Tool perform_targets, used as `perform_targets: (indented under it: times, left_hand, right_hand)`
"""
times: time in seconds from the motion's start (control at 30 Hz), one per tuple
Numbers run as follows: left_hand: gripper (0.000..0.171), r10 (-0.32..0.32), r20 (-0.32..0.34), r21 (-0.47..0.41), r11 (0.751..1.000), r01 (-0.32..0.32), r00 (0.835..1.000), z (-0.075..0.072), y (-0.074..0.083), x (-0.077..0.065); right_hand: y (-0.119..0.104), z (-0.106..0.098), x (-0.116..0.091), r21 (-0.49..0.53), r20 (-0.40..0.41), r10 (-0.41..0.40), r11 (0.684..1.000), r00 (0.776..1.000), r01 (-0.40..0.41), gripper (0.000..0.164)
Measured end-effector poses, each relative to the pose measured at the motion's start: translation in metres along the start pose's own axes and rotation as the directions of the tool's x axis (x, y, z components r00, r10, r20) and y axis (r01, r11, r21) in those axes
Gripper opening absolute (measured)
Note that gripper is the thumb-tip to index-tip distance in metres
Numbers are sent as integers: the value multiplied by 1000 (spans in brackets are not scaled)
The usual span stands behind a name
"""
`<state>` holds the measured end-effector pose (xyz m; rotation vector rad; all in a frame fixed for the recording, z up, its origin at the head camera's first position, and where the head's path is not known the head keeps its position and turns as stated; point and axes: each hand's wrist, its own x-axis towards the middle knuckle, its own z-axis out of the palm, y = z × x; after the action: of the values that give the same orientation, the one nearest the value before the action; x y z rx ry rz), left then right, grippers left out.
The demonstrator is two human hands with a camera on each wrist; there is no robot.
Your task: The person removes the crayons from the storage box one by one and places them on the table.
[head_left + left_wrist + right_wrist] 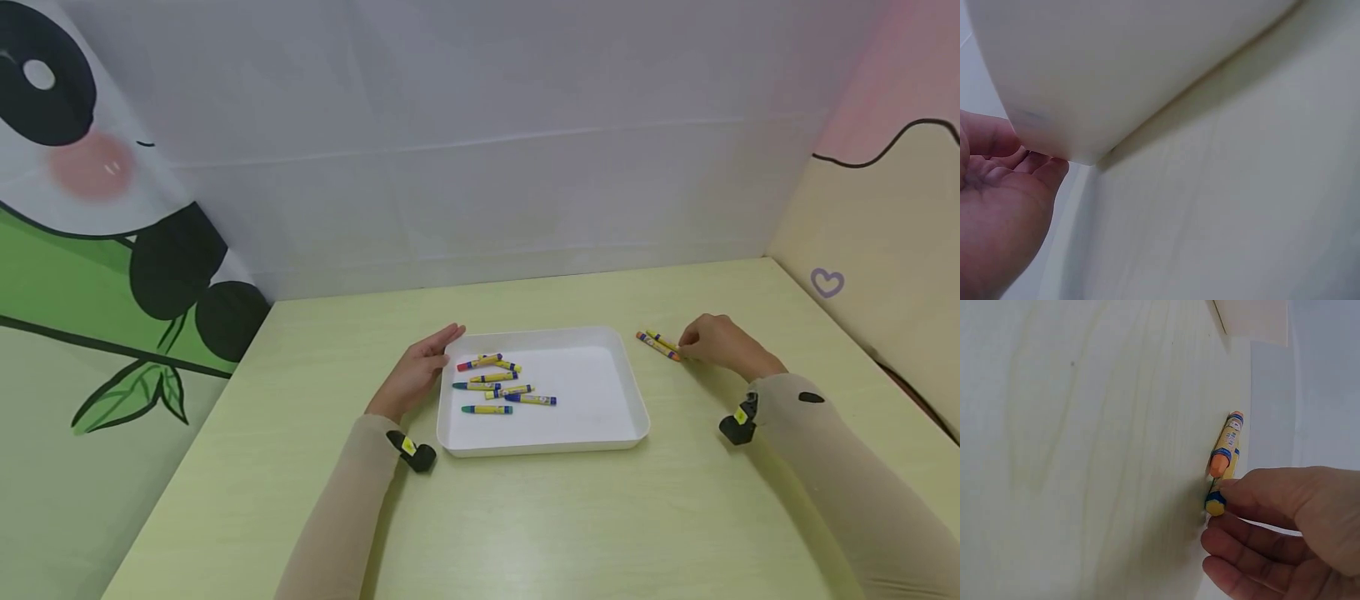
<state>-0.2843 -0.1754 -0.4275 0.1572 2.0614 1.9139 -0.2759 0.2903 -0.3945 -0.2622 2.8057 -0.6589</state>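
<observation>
My left hand (412,375) holds the left far corner of a white tray (600,417). The left wrist view shows the thumb (994,134) at the rim and the other fingers beside the corner. Several crayons lie in the tray's left half, among them a red one (478,362), a green one (486,410) and a dark blue one (531,400). On the table right of the tray, my right hand (723,343) pinches the end of a yellow crayon (1216,505) between thumb and forefinger. An orange crayon (1225,445) lies right against it, partly covering it.
The pale wood-grain table (525,525) carries the tray near its middle. A white cloth wall (510,208) stands behind, with printed panels on the left and on the right (892,250). Both wrists wear small black cameras.
</observation>
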Motion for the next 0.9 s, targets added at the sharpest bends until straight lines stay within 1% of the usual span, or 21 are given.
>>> perform_targets:
  times: [0.17,0.4,0.7,0.9]
  left_hand:
    - [57,-2,-4,-1,1000,2,1000,0,0,0]
    - [57,-6,-7,7,1000,6,1000,0,-1,2]
    - [56,-6,-11,6,1000,6,1000,1,1,0]
    - [56,0,-4,3,1000,0,1000,1,1,0]
  right_hand:
    - [-4,-4,0,-30,-21,-30,999,999,29,26]
    - [-19,-15,0,-17,-67,-59,998,996,58,27]
    - [-55,-23,6,0,-93,-119,993,989,120,27]
    - [-84,-21,16,26,-91,-199,979,976,202,23]
